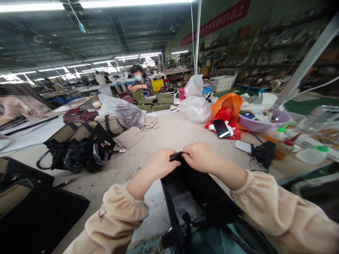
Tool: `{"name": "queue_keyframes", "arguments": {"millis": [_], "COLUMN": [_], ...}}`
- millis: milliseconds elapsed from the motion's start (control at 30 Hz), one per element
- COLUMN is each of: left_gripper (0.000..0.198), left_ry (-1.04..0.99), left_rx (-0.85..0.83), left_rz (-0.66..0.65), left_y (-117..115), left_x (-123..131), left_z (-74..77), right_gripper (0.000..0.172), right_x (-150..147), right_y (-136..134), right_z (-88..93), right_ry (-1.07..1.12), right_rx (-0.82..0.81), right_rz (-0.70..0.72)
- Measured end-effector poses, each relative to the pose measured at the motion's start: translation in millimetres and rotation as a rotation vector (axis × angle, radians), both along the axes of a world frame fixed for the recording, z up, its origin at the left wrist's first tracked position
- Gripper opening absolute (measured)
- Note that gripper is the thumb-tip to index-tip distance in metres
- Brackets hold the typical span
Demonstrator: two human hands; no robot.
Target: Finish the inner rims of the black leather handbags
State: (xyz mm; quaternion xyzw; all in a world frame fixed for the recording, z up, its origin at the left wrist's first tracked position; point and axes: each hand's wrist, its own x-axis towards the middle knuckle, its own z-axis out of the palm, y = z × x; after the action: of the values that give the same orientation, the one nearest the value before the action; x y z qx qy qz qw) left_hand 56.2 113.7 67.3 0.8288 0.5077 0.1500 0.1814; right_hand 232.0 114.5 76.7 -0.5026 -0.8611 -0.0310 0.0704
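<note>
You have a black bag (212, 197) directly in front of you, stretching away lengthwise, its far end raised, small metal fittings showing.

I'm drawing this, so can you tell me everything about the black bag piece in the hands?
The black bag piece looks like leather or fabric, with small shiny fittings and a strap-like strip near its lower end. It stretches toward the camera, pale grey showing between its sides. Left hand and right hand pinch its far end.

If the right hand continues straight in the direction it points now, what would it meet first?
Most likely the left hand, which grips the same black bag just ahead; exact depth is hard to judge.
</note>
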Motion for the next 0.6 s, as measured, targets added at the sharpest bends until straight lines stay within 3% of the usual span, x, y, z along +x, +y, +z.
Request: {"name": "queue_keyframes", "arguments": {"millis": [167,400,467,600], "left_gripper": [0.041,0.024,0.022,0.006], "left_ry": [-0.112,-0.133,-0.107,0.130], "left_rx": [-0.060,-0.020,0.060,0.324], "left_rz": [0.011,0.133,0.139,0.117], "left_y": [-13.4,-22.7,-24.8,-33.2], "left_x": [-20.0,-22.0,-19.2,-13.6], "left_z": [7.3,10.1,10.3,12.1], "right_gripper": [0.031,0.029,0.029,0.030], "right_x": [-1.8,3.9,5.2,5.9], "right_y": [1.2,2.7,3.3,5.1], "right_z": [-1.6,-2.6,-2.6,-3.8], "right_ry": [0.020,0.064,0.068,0.084], "right_rx": [-0.008,-0.028,-0.040,-0.025], "right_rz": [-0.005,0.026,0.026,0.014]}}
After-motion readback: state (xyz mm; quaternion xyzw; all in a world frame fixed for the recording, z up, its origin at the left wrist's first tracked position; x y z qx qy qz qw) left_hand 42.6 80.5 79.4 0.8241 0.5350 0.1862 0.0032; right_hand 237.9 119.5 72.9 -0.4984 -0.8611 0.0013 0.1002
